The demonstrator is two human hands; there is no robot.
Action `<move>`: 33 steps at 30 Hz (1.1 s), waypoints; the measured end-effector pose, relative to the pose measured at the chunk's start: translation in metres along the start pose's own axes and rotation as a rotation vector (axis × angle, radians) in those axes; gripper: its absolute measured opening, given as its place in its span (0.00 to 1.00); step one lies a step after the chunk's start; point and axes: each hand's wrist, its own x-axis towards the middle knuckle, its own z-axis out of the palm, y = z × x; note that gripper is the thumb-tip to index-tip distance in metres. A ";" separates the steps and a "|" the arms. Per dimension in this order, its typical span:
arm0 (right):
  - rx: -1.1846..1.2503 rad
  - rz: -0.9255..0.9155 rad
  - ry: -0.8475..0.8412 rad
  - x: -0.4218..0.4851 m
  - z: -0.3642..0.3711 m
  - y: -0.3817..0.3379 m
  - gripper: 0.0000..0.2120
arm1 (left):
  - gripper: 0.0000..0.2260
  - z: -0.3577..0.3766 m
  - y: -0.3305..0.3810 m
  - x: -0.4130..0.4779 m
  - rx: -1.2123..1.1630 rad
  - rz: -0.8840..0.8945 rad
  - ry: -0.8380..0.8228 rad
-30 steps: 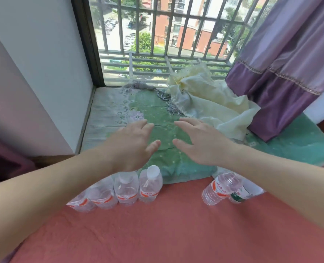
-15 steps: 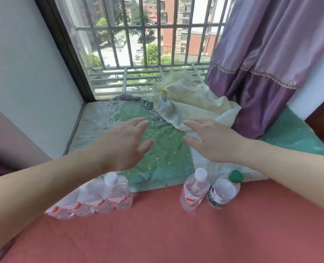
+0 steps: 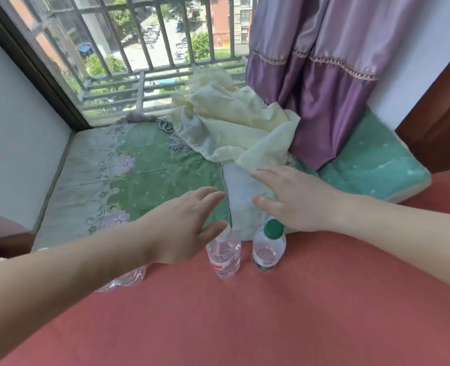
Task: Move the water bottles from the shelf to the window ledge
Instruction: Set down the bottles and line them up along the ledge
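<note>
While hands (image 3: 245, 215) hover spread — bottles (image 3: 224, 256) upright, clear, capped

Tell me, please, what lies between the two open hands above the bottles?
In the head view, only pale cloth shows between the left hand and right hand; both are empty.

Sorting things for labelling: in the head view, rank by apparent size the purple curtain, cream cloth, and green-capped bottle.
1. purple curtain
2. cream cloth
3. green-capped bottle, clearly smallest though nearest the camera.
</note>
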 end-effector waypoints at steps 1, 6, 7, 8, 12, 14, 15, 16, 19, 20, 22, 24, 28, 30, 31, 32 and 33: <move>0.006 0.008 -0.004 0.001 0.001 0.004 0.28 | 0.29 -0.001 0.001 0.000 0.000 0.002 -0.014; 0.065 0.017 -0.005 0.005 0.005 0.015 0.27 | 0.28 -0.017 0.000 -0.008 -0.009 -0.045 -0.014; 0.069 0.015 -0.004 0.004 0.005 0.015 0.27 | 0.28 -0.016 0.001 -0.009 -0.032 -0.058 0.003; 0.067 0.012 -0.006 0.003 0.005 0.015 0.26 | 0.27 -0.013 0.002 -0.009 -0.055 -0.069 0.014; 0.054 -0.024 -0.026 -0.005 0.008 0.015 0.24 | 0.28 0.008 0.010 -0.003 -0.035 -0.027 -0.045; 0.057 -0.053 -0.033 -0.011 0.008 0.015 0.22 | 0.27 0.015 0.012 0.002 -0.014 -0.011 -0.035; 0.053 -0.065 -0.038 -0.014 0.008 0.015 0.21 | 0.26 0.016 0.013 0.005 -0.009 -0.006 -0.021; 0.043 -0.079 -0.046 -0.016 0.008 0.014 0.20 | 0.25 0.017 0.013 0.007 -0.007 -0.004 -0.007; 0.011 -0.119 -0.093 -0.021 0.008 0.011 0.16 | 0.18 0.020 0.013 0.010 -0.026 -0.008 0.023; -0.003 -0.130 -0.106 -0.021 0.009 0.011 0.15 | 0.16 0.022 0.013 0.010 -0.032 -0.005 0.029; -0.035 -0.153 -0.121 -0.021 0.010 0.011 0.14 | 0.15 0.025 0.013 0.009 -0.042 0.003 0.035; -0.049 -0.163 -0.146 -0.022 0.012 0.011 0.15 | 0.15 0.027 0.014 0.010 -0.062 0.004 0.037; -0.038 -0.157 -0.152 -0.023 0.015 0.012 0.17 | 0.16 0.027 0.014 0.014 -0.083 0.005 0.055; -0.018 -0.132 -0.135 -0.024 0.016 0.011 0.16 | 0.16 0.027 0.013 0.016 -0.094 0.002 0.054; -0.006 -0.115 -0.129 -0.025 0.016 0.010 0.16 | 0.16 0.027 0.012 0.016 -0.104 -0.001 0.057; 0.006 -0.097 -0.123 -0.025 0.016 0.009 0.16 | 0.15 0.027 0.011 0.016 -0.116 -0.004 0.059; 0.018 -0.080 -0.119 -0.026 0.016 0.008 0.16 | 0.15 0.027 0.011 0.015 -0.128 -0.004 0.062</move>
